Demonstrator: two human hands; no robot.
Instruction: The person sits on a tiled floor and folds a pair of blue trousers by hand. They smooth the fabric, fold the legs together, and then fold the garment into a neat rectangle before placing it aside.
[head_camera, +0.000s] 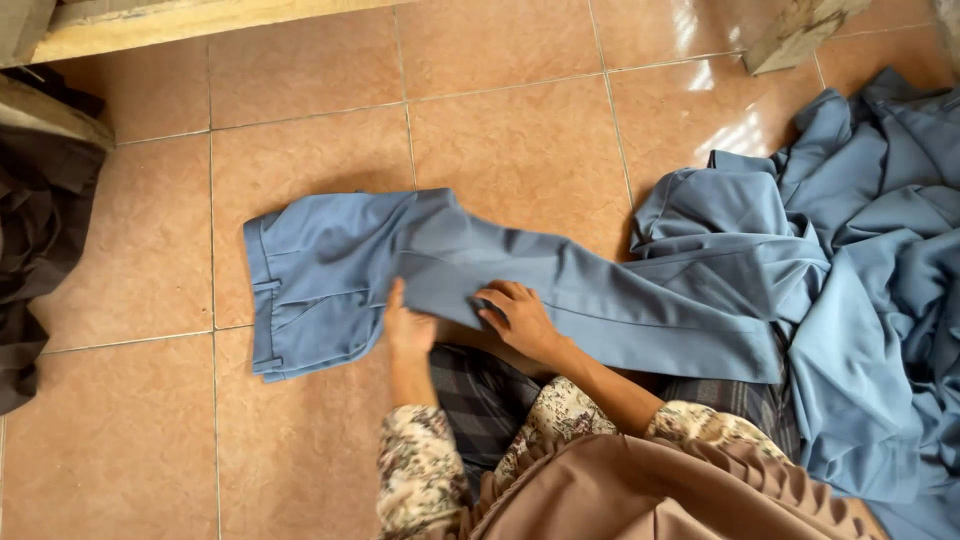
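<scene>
A pair of blue trousers lies flat on the tiled floor, waistband to the left, legs running right. My left hand rests on the lower edge of the trousers near the crotch, fingers pointing up and together. My right hand lies palm down on the trouser leg just to the right, fingers spread. Neither hand grips the cloth. My sleeves are floral and a brown cloth covers my lap.
A heap of the same blue cloth fills the right side. Dark brown fabric lies at the left edge. A wooden beam runs along the top left and a wooden leg stands at the top right.
</scene>
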